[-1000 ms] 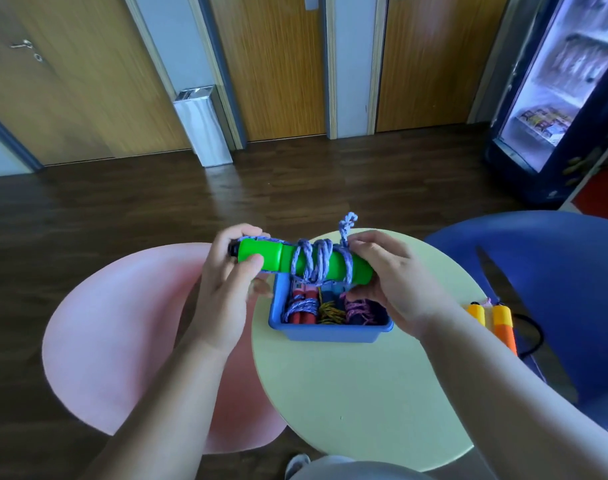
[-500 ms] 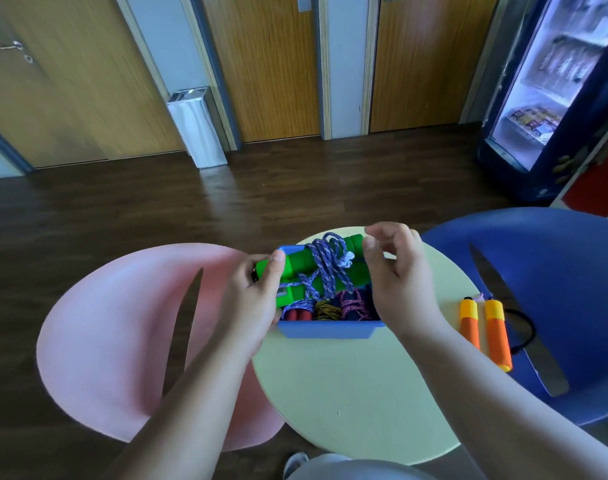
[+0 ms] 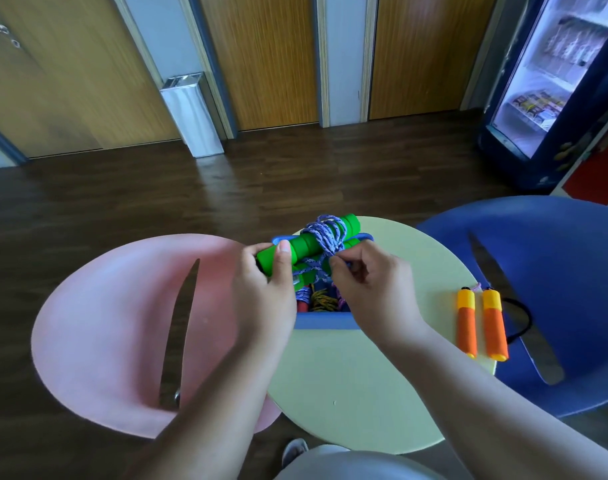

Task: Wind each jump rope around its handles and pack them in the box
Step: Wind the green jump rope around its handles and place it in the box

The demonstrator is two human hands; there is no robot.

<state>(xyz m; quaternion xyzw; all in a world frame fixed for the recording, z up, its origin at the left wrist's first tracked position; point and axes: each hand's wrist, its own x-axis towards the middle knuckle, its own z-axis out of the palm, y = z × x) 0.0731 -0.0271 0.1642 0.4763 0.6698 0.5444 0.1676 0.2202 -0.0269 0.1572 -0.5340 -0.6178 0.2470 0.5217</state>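
Head-worn view down onto nearby box (image 3: pixel 325 322)

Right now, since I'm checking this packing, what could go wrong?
The right hand only pinches the purple cord; a slip could unravel the winding on the green handles. The blue box already holds ropes, so this bundle may not fit. The orange-handled rope near the table edge might slide off.

Round pale-green table (image 3: pixel 364 393), as I see it through the head camera. Toward its far side stands a blue plastic box (image 3: pixel 325 322), front wall facing me. At the right edge lies an orange-handled jump rope (image 3: pixel 467 323): two handles just beside each other, parallel, yellow ends pointing away. Its black cord (image 3: pixel 524 317) loops out past the rim.
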